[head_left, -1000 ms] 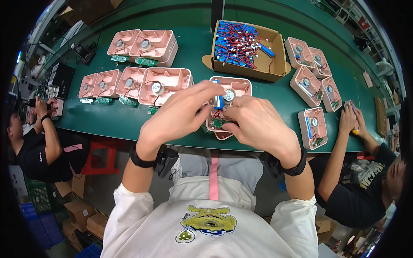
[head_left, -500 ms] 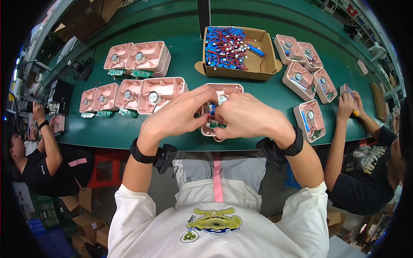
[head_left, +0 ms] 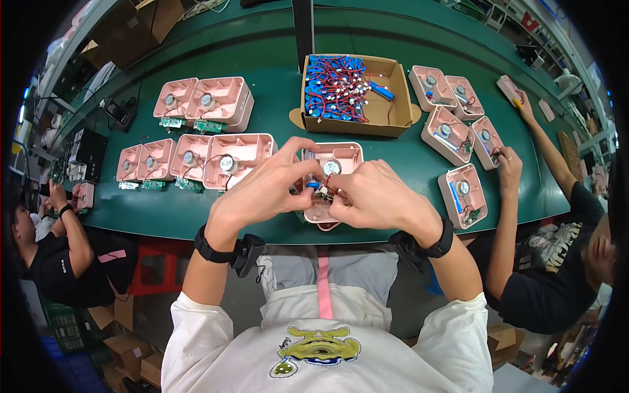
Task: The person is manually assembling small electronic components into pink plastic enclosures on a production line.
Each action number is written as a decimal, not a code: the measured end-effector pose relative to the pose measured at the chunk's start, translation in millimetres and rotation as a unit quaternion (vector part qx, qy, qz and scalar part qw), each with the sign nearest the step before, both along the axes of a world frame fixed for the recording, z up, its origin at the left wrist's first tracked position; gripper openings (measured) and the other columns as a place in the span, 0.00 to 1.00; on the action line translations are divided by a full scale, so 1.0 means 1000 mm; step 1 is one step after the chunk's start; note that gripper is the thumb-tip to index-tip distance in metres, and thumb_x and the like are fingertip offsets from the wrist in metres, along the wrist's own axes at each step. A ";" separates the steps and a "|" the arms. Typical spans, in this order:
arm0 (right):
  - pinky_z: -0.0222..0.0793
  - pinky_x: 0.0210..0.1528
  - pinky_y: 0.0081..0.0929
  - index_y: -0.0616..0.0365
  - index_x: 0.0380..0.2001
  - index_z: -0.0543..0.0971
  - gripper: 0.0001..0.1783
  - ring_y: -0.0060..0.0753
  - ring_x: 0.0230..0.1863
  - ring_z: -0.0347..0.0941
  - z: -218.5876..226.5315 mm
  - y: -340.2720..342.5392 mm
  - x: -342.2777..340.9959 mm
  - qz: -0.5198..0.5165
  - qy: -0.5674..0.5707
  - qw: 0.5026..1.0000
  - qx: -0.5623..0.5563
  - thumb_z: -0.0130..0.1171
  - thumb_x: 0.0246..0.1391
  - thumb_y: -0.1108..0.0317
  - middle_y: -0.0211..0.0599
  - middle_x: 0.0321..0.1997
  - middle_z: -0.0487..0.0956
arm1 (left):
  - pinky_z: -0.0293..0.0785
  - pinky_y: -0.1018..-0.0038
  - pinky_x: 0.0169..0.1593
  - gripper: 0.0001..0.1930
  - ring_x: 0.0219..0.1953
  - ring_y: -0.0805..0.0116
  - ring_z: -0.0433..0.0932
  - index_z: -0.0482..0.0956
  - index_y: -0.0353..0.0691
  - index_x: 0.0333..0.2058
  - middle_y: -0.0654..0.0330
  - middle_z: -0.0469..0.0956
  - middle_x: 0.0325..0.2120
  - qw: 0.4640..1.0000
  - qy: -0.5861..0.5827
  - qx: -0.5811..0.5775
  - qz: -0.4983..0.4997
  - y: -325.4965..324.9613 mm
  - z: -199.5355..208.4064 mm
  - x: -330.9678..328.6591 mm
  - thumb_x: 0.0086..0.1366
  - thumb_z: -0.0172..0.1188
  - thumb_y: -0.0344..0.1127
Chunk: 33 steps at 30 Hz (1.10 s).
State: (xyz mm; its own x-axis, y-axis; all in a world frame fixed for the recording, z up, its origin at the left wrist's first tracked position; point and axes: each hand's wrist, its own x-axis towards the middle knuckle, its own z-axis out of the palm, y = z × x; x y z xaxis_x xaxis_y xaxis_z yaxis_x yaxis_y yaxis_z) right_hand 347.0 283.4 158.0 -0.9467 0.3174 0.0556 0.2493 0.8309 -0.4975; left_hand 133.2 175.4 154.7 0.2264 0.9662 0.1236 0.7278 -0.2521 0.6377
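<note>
pink casing (head_left: 352,156) lies on the worktop (head_left: 282,85) at twelve o'clock from the worker (head_left: 314,321); the step seems to be settling a battery (head_left: 312,185) and its wires (head_left: 329,179), calling for light pinching. fingers of the left hand (head_left: 265,180) curl over the battery, right hand (head_left: 380,190) bunched at the wires, though i can't tell whether either clamps. the shallow, open casing carries a silver speaker (head_left: 332,168).

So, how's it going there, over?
Left grip holds blue cylindrical battery. Right grip at thin red wires. Pink open plastic shell beneath, partly hidden by both grips.
</note>
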 end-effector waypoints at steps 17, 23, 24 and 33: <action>0.69 0.27 0.46 0.59 0.27 0.83 0.11 0.51 0.20 0.76 -0.003 0.000 0.009 0.021 0.034 0.999 0.004 0.66 0.54 0.62 0.43 0.17 0.77 | 0.80 0.62 0.47 0.15 0.42 0.54 0.82 0.80 0.32 0.45 0.48 0.68 0.61 0.998 -0.020 -0.048 -0.019 0.006 0.002 0.002 0.57 0.64 0.25; 0.69 0.27 0.43 0.58 0.30 0.83 0.10 0.46 0.23 0.78 -0.008 -0.004 0.016 0.037 0.122 0.985 0.116 0.72 0.52 0.63 0.39 0.19 0.77 | 0.71 0.57 0.55 0.15 0.42 0.57 0.82 0.82 0.36 0.44 0.52 0.69 0.62 1.000 0.000 0.016 -0.012 0.005 -0.005 -0.001 0.55 0.66 0.25; 0.69 0.27 0.42 0.57 0.31 0.83 0.09 0.45 0.24 0.78 -0.010 -0.007 0.017 0.035 0.132 0.982 0.128 0.71 0.52 0.64 0.38 0.20 0.78 | 0.81 0.62 0.47 0.17 0.41 0.53 0.82 0.81 0.34 0.46 0.47 0.67 0.63 0.999 0.002 0.028 -0.033 0.006 -0.005 -0.001 0.56 0.65 0.24; 0.70 0.26 0.39 0.55 0.35 0.82 0.08 0.42 0.24 0.77 -0.020 -0.014 0.024 0.019 0.148 0.978 0.148 0.70 0.51 0.69 0.35 0.20 0.77 | 0.80 0.61 0.48 0.20 0.48 0.51 0.81 0.81 0.35 0.48 0.54 0.74 0.58 0.999 0.002 0.001 -0.032 0.009 0.007 0.002 0.54 0.67 0.25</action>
State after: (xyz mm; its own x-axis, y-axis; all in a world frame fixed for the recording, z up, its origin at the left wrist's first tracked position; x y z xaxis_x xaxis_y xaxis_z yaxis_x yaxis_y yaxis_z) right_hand 371.3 268.9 138.4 -0.8861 0.2109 0.4127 0.0969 0.9551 -0.2801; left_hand 135.3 184.1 162.1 0.2876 0.9496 0.1245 0.7130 -0.2991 0.6341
